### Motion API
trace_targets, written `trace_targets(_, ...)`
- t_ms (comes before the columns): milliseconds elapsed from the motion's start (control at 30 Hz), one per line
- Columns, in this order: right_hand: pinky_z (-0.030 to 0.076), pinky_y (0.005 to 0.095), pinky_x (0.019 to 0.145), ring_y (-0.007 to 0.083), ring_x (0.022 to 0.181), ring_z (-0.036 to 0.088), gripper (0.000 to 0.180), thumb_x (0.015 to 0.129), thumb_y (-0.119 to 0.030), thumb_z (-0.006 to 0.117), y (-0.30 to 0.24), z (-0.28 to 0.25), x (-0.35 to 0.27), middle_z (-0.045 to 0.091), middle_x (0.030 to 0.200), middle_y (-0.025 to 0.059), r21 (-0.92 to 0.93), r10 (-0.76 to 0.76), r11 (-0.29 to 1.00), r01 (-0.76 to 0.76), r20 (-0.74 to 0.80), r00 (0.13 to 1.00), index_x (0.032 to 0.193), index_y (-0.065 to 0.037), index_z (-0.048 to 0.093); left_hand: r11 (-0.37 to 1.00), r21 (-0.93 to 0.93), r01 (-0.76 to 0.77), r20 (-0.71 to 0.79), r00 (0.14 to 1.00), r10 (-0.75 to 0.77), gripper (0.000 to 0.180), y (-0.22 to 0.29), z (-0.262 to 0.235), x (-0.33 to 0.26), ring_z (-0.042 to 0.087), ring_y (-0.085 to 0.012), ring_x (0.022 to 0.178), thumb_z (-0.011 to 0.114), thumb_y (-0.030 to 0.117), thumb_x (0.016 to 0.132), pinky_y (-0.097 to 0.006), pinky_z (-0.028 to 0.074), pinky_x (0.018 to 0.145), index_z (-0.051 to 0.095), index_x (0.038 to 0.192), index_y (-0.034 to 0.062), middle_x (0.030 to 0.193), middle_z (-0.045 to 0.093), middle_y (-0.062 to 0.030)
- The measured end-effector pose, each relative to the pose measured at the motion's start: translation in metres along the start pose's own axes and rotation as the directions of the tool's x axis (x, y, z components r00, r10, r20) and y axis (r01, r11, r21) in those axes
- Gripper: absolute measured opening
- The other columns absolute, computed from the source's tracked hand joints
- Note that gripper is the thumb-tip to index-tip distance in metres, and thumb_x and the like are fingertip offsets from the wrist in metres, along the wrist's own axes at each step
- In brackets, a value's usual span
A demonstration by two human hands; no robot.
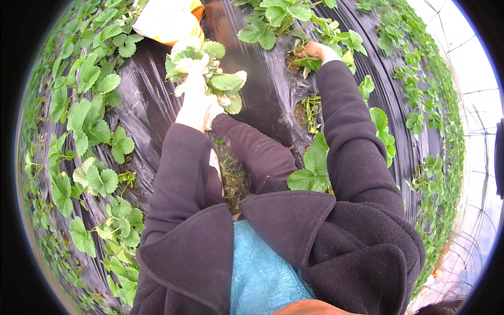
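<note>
- At the far left, rows of strawberry plants (pixel 89 121) are seen growing through holes in a black plastic mulch sheet (pixel 152 105) that covers the raised bed.
- At the upper left, a white and yellow bag (pixel 170 20) is seen lying on the mulch, just beyond the left hand.
- The left hand (pixel 197 102), covered by a pale glove, is raised above the bed; its grip is pressed together around a bunch of plucked leaves (pixel 210 71), which is held upright and fans out above the fist.
- The bunch is made up of green and pale leaves with stems gathered inside the glove; it is carried clear of the mulch, between the bag and the right hand.
- Below the left hand, a dark sleeve is seen running down to the lower edge, with a light blue garment (pixel 262 268) showing between the two flaps of a dark coat.
- Between the arms, a planting hole with dry brown debris (pixel 233 178) is visible in the mulch.
- The right hand (pixel 317 51) is stretched out to the upper middle, into the base of a strawberry plant (pixel 278 18); its fingers are curled among stems and leaves, but whether anything is pinched cannot be told, as the fingertips are hidden by foliage.
- To the right, more plants (pixel 420 121) are seen along the edge of the bed, with a greenhouse frame (pixel 483 105) beyond them.
</note>
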State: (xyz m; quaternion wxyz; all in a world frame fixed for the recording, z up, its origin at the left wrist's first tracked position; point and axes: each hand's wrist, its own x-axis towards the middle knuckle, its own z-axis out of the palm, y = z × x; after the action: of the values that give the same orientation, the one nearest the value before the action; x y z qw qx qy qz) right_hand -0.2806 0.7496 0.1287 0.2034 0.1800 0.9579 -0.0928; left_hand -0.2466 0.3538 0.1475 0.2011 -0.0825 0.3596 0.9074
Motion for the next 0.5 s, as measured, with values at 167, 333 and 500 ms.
trace_targets(167, 0.044, 0.0372, 0.079, 0.0298, 0.095, 0.057, 0.049, 0.064, -0.028, 0.073, -0.041, 0.010, -0.007, 0.059, 0.103, 0.0192, -0.094, -0.116, 0.988, 0.119, 0.029, 0.993, 0.100, 0.002, 0.058, 1.000, 0.006, -0.008, -0.015, 1.000, 0.009, 0.025, -0.004, 0.002, 0.001, 0.055, -0.0165, 0.065, 0.061, 0.016, 0.077, -0.031, 0.049, 0.060, 0.049, 0.098, 0.0105, 0.079, 0.057, -0.0054)
trace_targets(333, 0.046, 0.0397, 0.079, 0.0347, 0.094, 0.056, 0.037, 0.066, -0.014, 0.070, -0.051, 0.035, 0.016, 0.058, 0.100, 0.0204, -0.296, -0.173, 0.945, 0.141, -0.085, 0.981, 0.098, 0.000, 0.059, 1.000, -0.011, -0.003, -0.005, 1.000, 0.003, 0.025, -0.004, 0.006, -0.003, 0.055, -0.0157, 0.067, 0.062, 0.016, 0.077, -0.031, 0.049, 0.060, 0.049, 0.098, 0.0102, 0.081, 0.056, -0.0045)
trace_targets(500, 0.046, 0.0378, 0.077, 0.0312, 0.091, 0.058, 0.035, 0.068, -0.015, 0.067, -0.037, 0.029, 0.014, 0.060, 0.099, 0.0174, -0.202, -0.140, 0.969, 0.139, 0.009, 0.990, 0.101, -0.004, 0.059, 1.000, -0.012, 0.009, -0.039, 0.999, -0.010, 0.025, -0.003, 0.009, -0.005, 0.055, -0.0156, 0.067, 0.062, 0.016, 0.077, -0.031, 0.049, 0.060, 0.050, 0.098, 0.0100, 0.081, 0.056, -0.0044)
